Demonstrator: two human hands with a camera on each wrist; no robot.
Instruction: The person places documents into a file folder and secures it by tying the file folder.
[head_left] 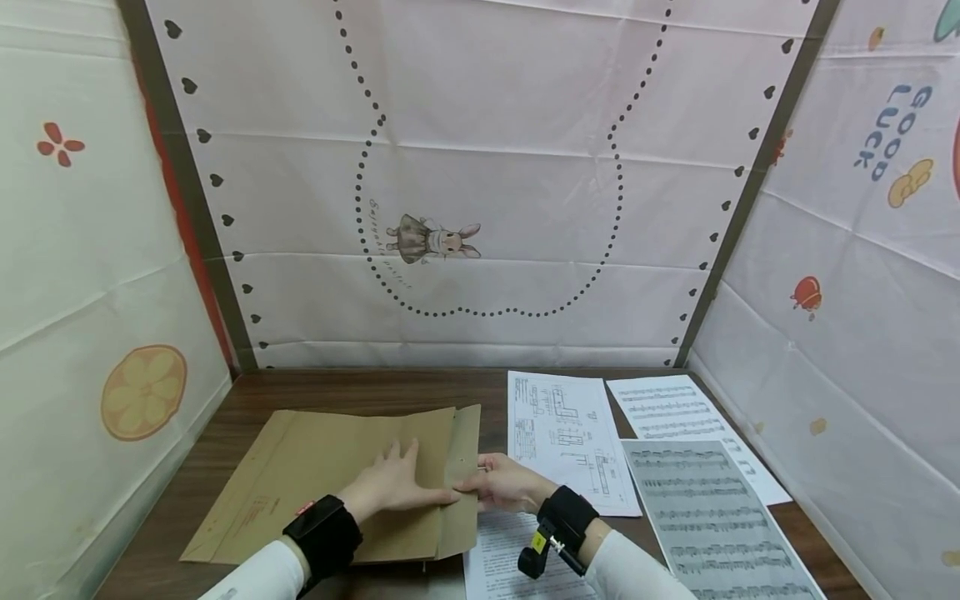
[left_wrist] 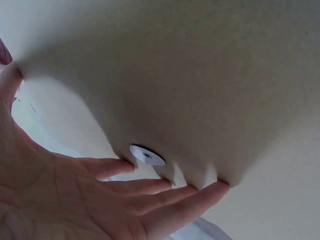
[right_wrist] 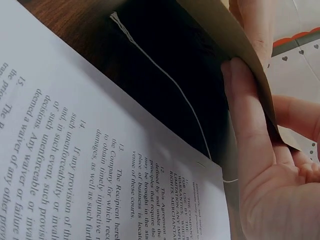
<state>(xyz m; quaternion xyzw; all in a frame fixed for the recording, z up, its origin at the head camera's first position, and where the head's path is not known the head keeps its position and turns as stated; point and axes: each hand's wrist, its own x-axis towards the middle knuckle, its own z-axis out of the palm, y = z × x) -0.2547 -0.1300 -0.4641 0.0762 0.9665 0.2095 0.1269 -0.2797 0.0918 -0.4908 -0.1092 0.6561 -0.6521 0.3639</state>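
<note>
A brown kraft-paper envelope lies on the table at the left, its flap along the right side. My left hand rests on it with fingers spread, the thumb reaching to the flap. In the left wrist view, those fingertips press the paper around a white round button. At the flap's right edge, my right hand pinches the paper between thumb and fingers. A thin white string hangs below the flap in the right wrist view, across the dark shadow.
Right of the envelope lie a sheet of technical drawings and a printed text page, partly under my right wrist. Sheet music overlaps another music sheet farther right. Cloth walls enclose the wooden table.
</note>
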